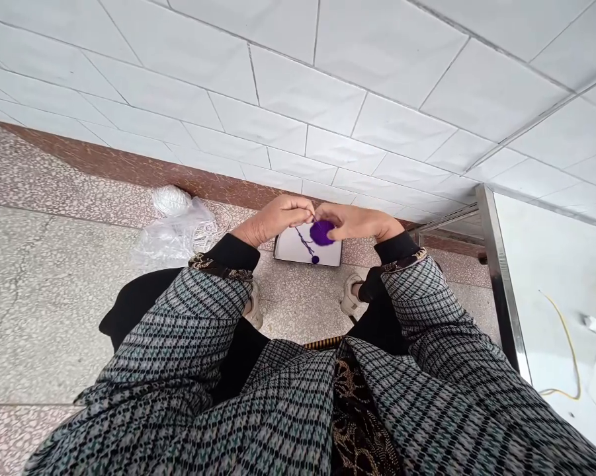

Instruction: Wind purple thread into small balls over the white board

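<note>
From my remote seat, through the head view, I see both hands meeting over a shallow white box [286,248] with a dark rim, set on the speckled floor [54,297] close to the tiled wall [278,119]. The left hand [284,217] has thumb and forefinger pressed together, pinching a thin purple strand [315,219]. The right hand [358,222] curls around a purple yarn ball [322,233], its thumb against the near side, so the ball is held above the box. I make out a knotted purple cord [305,246] over the box, with a small purple pompom [315,260] at its near end; I can't tell whether the cord joins the ball.

Off to my left on the floor lies a clear plastic bag [165,233], with a white yarn ball [171,200] at its far end and loose white yarn [206,235] by its right side. A light shoe [350,295] shows near the box, and over on the right a yellow cord [575,350] curves across a white surface [530,264] edged with metal
</note>
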The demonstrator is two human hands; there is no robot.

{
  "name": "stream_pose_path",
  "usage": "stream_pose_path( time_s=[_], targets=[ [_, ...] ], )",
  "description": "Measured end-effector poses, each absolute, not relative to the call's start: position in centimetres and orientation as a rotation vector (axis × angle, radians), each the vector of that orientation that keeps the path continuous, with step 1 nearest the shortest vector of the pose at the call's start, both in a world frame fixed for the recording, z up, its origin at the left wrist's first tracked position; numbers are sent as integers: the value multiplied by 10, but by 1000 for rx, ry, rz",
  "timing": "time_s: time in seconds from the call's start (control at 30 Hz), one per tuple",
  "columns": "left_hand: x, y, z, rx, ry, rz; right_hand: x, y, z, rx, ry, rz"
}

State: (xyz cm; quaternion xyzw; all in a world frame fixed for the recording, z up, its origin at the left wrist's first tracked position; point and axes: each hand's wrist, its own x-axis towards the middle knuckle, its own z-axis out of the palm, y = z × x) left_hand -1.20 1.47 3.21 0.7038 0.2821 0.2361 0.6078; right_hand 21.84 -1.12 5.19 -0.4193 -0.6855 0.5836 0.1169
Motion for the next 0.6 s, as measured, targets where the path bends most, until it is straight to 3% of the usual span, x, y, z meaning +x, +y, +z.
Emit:
stream_pose_path(
  time_s=[0.07, 0.13, 0.27, 0.4, 0.5, 0.6],
  targets=[
    [-12, 18, 28, 1592, 677, 601, 221, -16, 60, -952, -1879, 1894],
    [-10, 19, 25, 1563, 662, 625, 222, -16, 66, -857, -1624, 1873],
    [-7, 14, 31, 1592, 567, 543, 218, -7, 61, -1039, -1327, 1454],
    [-10, 9, 40, 1685, 465, 380, 214, -1, 51, -1361, -1537, 1120],
    [-13, 13, 39, 1657, 517, 402, 219, -5, 55, -1361, -2041, 1410],
    [-14, 17, 32, 1558, 573, 478, 228, -12, 66, -940, -2058, 1810]
  ],
)
